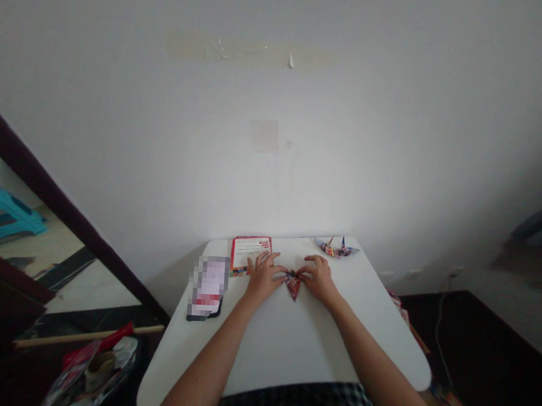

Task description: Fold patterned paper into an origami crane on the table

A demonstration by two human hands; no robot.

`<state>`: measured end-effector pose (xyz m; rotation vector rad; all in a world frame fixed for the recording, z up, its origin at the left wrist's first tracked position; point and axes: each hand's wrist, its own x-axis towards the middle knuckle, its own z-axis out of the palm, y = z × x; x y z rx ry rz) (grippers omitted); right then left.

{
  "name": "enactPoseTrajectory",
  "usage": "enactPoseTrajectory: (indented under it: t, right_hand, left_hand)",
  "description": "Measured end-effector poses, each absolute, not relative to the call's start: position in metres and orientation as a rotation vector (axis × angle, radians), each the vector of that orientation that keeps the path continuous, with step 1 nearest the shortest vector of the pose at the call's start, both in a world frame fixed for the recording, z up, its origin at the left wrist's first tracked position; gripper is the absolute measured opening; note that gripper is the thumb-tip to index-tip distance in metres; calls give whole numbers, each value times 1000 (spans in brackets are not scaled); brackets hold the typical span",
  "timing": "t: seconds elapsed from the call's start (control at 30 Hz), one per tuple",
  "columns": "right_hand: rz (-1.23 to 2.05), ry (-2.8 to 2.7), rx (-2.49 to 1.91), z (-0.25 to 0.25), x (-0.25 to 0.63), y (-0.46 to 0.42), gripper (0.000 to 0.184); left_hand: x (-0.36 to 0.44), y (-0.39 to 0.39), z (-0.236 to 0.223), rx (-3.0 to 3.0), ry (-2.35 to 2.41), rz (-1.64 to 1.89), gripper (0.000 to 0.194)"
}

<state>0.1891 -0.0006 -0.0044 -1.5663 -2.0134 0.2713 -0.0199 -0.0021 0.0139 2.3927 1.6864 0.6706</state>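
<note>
A small folded piece of patterned red paper (pixel 293 284) lies near the middle of the white table (pixel 291 343), pointed end toward me. My left hand (pixel 263 278) rests on the table at its left, thumb and fingertips pressing the paper's top left corner. My right hand (pixel 318 276) mirrors it on the right, fingers curled and pinching the top right corner. Both hands are closed on the paper. A finished paper crane (pixel 336 249) in the same pattern stands at the table's far right edge.
A red-bordered white sheet (pixel 250 254) lies at the table's back, partly under my left fingers. A phone (pixel 208 287) sits at the left edge. The wall stands right behind the table. On the floor at left are a wooden stick (pixel 86 336) and plastic bags (pixel 94 363).
</note>
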Motion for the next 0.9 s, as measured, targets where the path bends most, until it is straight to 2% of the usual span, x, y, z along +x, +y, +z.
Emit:
enactPoseTrajectory:
  t: [0.2,0.4,0.63,0.9]
  right_hand:
    - [343,-2081,-1520,-4,196,3,18]
    - [313,-2093,-1521,-3,197,2,16]
    - [316,-2070,-1505,-6,198,4,13]
    - [150,-2097,-1516,-9,193,0,19]
  left_hand:
    - [-22,-2,14,2390,1693,690,11]
    - [-28,1,14,2349,1678,620,17]
    - [-26,0,16,2336,1697,607,13]
    - [-22,-2,15,2333,1737,662,11]
